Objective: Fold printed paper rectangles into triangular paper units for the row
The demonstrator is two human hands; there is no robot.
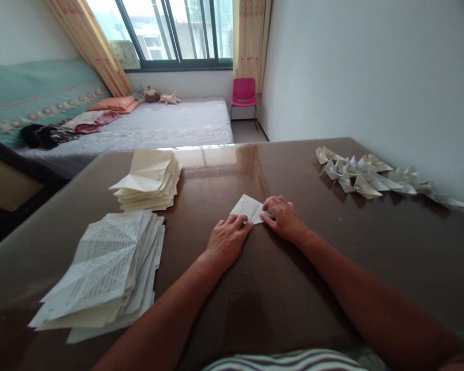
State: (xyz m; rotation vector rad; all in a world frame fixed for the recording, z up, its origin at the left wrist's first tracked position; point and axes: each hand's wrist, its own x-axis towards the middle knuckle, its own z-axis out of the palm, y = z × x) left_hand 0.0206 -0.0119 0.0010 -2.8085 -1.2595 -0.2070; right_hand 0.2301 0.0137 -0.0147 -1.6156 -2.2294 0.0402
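A small folded sheet of printed paper lies on the brown table between my hands. My left hand has its fingers closed on the paper's near left edge. At the right corner, my right hand pinches the same paper between thumb and fingers. Left of my arms sits a stack of creased printed sheets. Beyond it stands a second stack of creased, cream-coloured sheets. Folded paper boats are gathered at the far right of the table.
The glossy brown table meets a white wall on the right. Past its far edge are a bed and a pink chair below a window. A dark wooden chair back is at the left.
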